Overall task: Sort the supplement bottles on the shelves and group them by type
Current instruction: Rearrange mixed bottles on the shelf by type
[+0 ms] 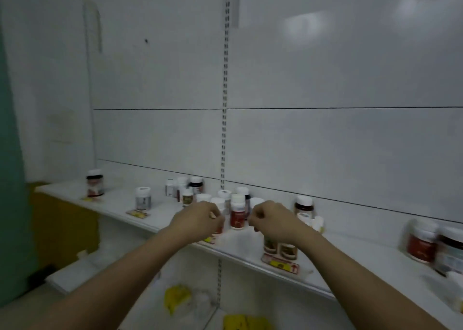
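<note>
Several white-capped supplement bottles stand clustered on the white shelf (120,204). A red-labelled bottle (238,215) stands upright between my hands, touching neither. My left hand (200,220) curls its fingers round a second white-capped bottle (218,230) just left of it and hides most of it. My right hand (271,219) is curled into a loose fist just right of the red-labelled bottle, with nothing visible in it. Two brown-labelled bottles (280,249) stand under my right wrist. A dark bottle (303,205) stands behind that hand.
Lone bottles stand further left on the shelf, one dark (94,183) and one grey-labelled (143,198). Larger jars (423,244) sit at the right end. Yellow price tags (281,264) line the shelf's front edge. A slotted upright (224,129) divides the back panel. Yellow packets (176,298) lie on the shelf below.
</note>
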